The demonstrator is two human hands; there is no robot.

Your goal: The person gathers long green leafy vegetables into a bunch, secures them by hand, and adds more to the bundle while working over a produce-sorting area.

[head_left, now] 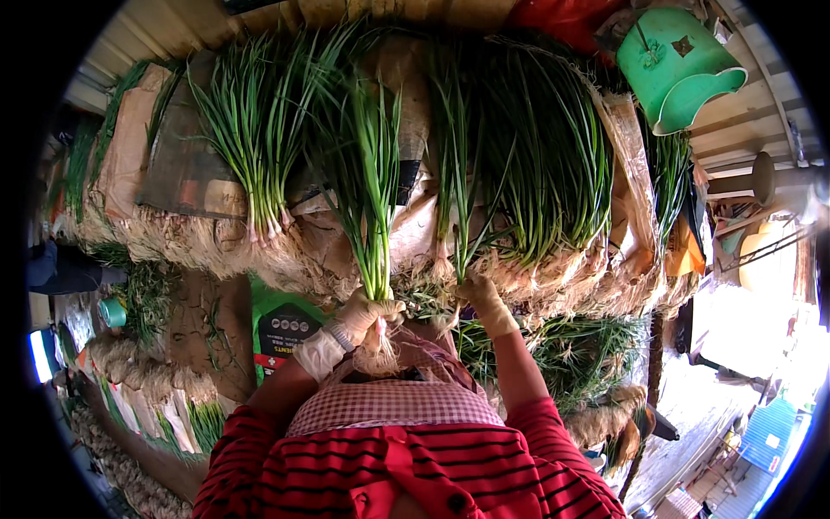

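My gloved left hand [353,318] is closed round the lower stems of a bunch of spring onions [373,229]. The green leaves point away from me, and the pale roots hang below the fist toward my apron. To the right, my gloved right hand [486,303] grips a thinner few spring onion stalks [463,221] near their root end. Both hands are just in front of a long heap of spring onions, its root ends turned toward me. A loose bunch [264,186] lies on top of that heap at the left.
A large dense stack of spring onions [549,164] lies at the right of the heap. Beyond it stands a green bucket [674,60] with a cut-out rim. Loose green trimmings [579,359] lie below at the right. A green printed bag [281,324] is beside my left forearm.
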